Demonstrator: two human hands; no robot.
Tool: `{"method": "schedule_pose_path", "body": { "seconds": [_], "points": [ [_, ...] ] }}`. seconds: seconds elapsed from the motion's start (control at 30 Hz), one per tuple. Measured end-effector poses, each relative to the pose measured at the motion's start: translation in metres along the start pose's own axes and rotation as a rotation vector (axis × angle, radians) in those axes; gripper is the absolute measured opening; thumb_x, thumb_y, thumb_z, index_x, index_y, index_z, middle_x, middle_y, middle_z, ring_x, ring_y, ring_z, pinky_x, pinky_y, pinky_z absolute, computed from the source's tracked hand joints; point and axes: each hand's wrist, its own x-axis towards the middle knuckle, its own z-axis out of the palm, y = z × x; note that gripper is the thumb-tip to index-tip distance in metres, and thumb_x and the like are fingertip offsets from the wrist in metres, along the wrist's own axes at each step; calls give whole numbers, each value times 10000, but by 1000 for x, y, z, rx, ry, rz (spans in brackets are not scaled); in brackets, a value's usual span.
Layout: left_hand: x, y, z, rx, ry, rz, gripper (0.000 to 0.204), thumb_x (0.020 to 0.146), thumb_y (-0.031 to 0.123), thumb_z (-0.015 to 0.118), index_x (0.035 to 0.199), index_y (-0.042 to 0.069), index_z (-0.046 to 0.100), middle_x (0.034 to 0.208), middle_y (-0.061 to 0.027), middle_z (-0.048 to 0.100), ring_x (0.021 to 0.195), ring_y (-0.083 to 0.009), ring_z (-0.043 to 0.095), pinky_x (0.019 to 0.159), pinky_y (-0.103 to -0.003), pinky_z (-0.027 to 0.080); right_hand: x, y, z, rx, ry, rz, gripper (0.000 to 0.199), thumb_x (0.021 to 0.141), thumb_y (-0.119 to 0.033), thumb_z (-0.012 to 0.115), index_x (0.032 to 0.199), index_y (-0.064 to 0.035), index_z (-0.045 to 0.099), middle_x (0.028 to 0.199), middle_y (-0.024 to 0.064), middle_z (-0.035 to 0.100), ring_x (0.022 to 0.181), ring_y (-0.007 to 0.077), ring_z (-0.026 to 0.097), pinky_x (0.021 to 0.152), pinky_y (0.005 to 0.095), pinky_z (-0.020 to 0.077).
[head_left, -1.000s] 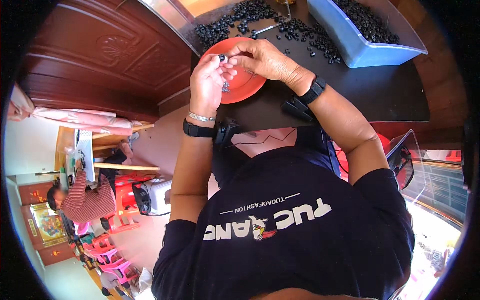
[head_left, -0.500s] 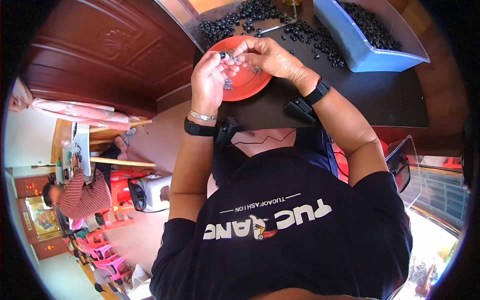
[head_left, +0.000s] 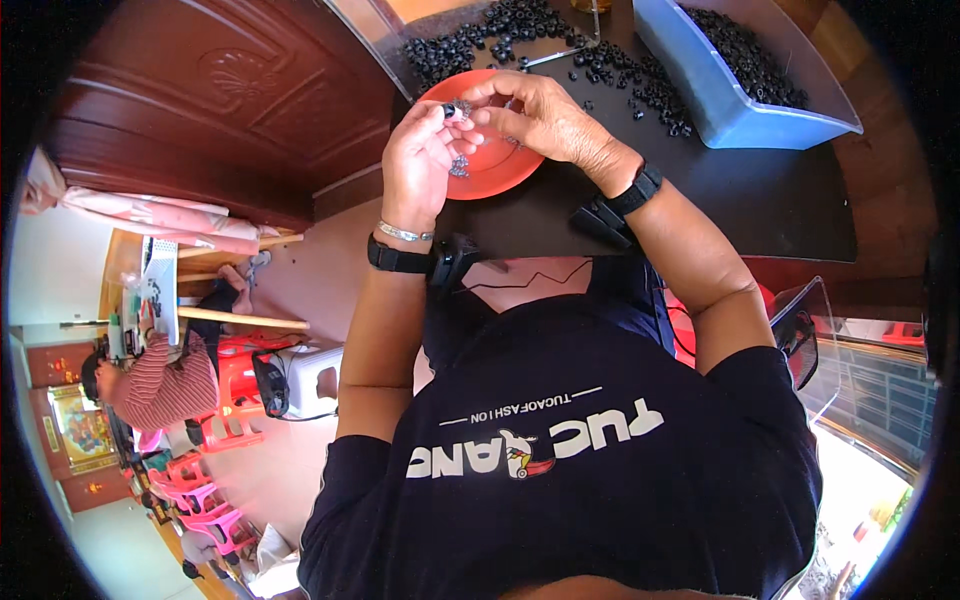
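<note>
Slight shuffle from the right hand (head_left: 555, 120), its fingertips nudged along! Dark tabletop (head_left: 720, 195) bears a translucent blue plastic bin (head_left: 780, 130), then a round orange-red bowl (head_left: 505, 178). Above that bowl, the left hand (head_left: 415, 160) pinches a small black piece (head_left: 449, 111); right fingertips crowd just beside it, their grip I can't tell.
</note>
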Motion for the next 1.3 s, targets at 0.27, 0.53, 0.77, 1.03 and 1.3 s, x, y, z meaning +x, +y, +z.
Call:
{"method": "schedule_pose_path", "body": {
  "seconds": [0.27, 0.53, 0.77, 1.03, 1.3],
  "points": [
    [-4, -9, 9, -21, -34, 12, 206, 945, 198, 464, 969, 14, 554, 923, -115, 622, 804, -217, 613, 727, -304, 474, 2, 7, -6, 220, -146, 37, 150, 920, -92, 588, 1037, -7, 627, 930, 30, 655, 891, 88, 595, 812, 243, 479],
    [-20, -15, 9, -87, 0, 119, 194, 937, 201, 490, 990, 21, 540, 950, -111, 635, 819, -187, 609, 753, -293, 473, -3, -10, 5, 255, -178, -7, 150, 908, -70, 597, 1047, -15, 615, 945, 29, 628, 891, 94, 586, 811, 247, 476],
    [-32, -13, 13, -113, -3, 181, 191, 940, 200, 489, 990, 25, 548, 923, -70, 613, 827, -163, 602, 761, -281, 462, -9, -33, 6, 83, -134, -120, 93, 895, -44, 599, 984, -18, 607, 959, 49, 592, 889, 141, 575, 800, 271, 470],
    [-46, -12, 16, -147, -10, 233, 194, 944, 197, 485, 987, 19, 551, 944, -65, 602, 823, -156, 593, 761, -282, 452, -1, -63, -9, -338, -42, -394, 99, 842, -35, 651, 933, -26, 614, 889, 88, 617, 837, 222, 601, 763, 298, 480],
    [-63, -6, 16, 510, 22, 483, 161, 931, 155, 521, 983, 3, 536, 868, -51, 552, 764, -116, 523, 715, -253, 433, -3, -92, -10, -364, -130, -522, 137, 795, -27, 683, 926, -40, 648, 872, 80, 643, 826, 239, 621, 720, 326, 507]
  ]
}}
